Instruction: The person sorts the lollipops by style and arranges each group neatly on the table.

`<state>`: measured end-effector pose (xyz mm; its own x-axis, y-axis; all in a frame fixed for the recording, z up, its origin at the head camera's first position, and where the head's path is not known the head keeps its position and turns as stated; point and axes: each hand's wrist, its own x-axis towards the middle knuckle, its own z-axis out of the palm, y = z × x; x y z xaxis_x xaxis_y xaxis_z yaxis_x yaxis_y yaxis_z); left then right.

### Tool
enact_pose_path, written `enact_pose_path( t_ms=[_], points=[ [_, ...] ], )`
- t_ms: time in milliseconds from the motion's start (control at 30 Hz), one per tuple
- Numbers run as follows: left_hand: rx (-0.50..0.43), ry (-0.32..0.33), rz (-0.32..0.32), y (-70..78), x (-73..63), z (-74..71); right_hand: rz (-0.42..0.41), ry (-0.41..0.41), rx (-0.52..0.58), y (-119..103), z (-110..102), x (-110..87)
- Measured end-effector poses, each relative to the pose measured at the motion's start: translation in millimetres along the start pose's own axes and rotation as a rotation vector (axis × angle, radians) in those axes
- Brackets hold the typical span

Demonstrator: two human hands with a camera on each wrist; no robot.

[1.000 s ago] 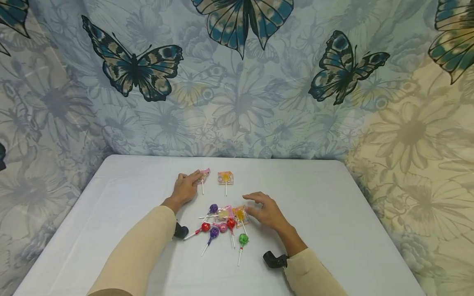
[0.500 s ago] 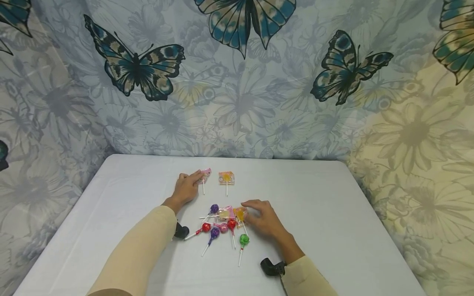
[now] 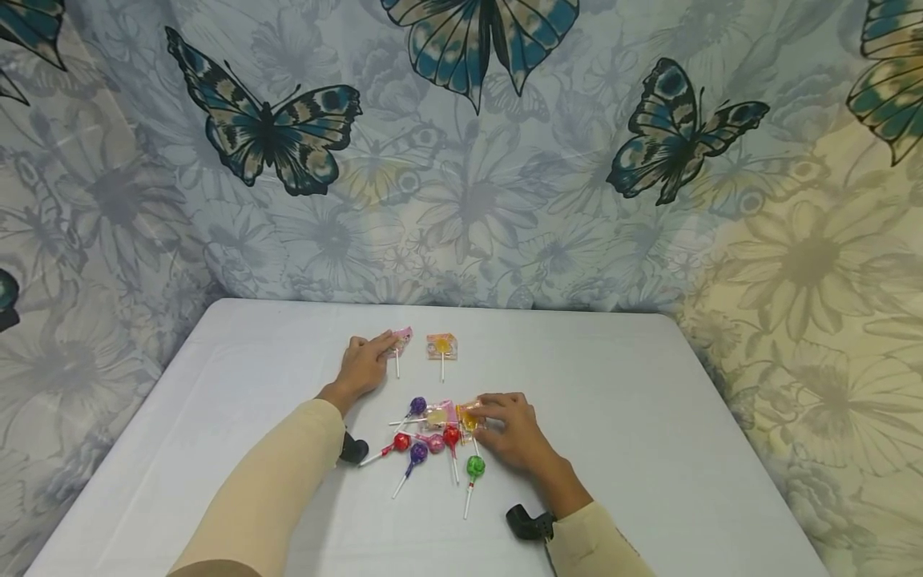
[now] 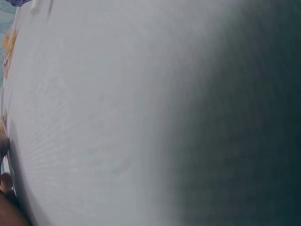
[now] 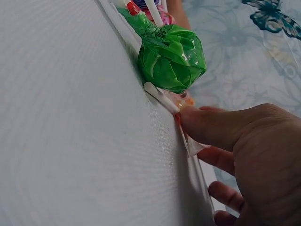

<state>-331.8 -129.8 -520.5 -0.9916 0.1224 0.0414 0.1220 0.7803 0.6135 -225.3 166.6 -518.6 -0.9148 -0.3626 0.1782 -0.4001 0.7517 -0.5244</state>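
My left hand [image 3: 364, 365] rests at the back of the table, its fingertips on the pink-edged clear wrapper of a flat lollipop [image 3: 401, 340]. Part of that wrapper is hidden under the fingers. In the left wrist view only bits of the fingers [image 4: 4, 181] show at the edge. My right hand [image 3: 513, 429] pinches an orange-wrapped flat lollipop [image 3: 467, 418] at the right side of the pile, thumb and fingers at its wrapper. In the right wrist view the thumb presses on that wrapper, and a green lollipop [image 5: 173, 59] lies close in front.
Another orange flat lollipop [image 3: 442, 347] lies at the back. The pile holds a pale flat lollipop [image 3: 437, 415], red lollipops [image 3: 401, 441], purple lollipops [image 3: 418, 453] and a pink lollipop [image 3: 436, 443]. A butterfly-printed cloth [image 3: 476, 224] hangs behind the white table [image 3: 613, 385].
My right hand has come down and slightly left onto the orange-wrapped lollipop, and its thumb and fingers have closed on it. The left hand has stayed on its lollipop.
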Motion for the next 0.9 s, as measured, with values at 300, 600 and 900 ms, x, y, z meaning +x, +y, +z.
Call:
enact_pose_path(
  t_ms=[300,600,900],
  points=[
    [-0.007,0.000,-0.007,-1.0,-0.1,1.6,-0.043,0.047,-0.007,2.8,1.7,-0.4],
    [-0.004,-0.001,-0.009,-0.3,0.2,0.2,-0.123,0.116,0.141,2.9,1.8,0.8],
    [-0.022,0.000,-0.012,0.7,-0.5,0.4,-0.004,0.158,0.293,2.0,0.5,-0.2]
  ],
)
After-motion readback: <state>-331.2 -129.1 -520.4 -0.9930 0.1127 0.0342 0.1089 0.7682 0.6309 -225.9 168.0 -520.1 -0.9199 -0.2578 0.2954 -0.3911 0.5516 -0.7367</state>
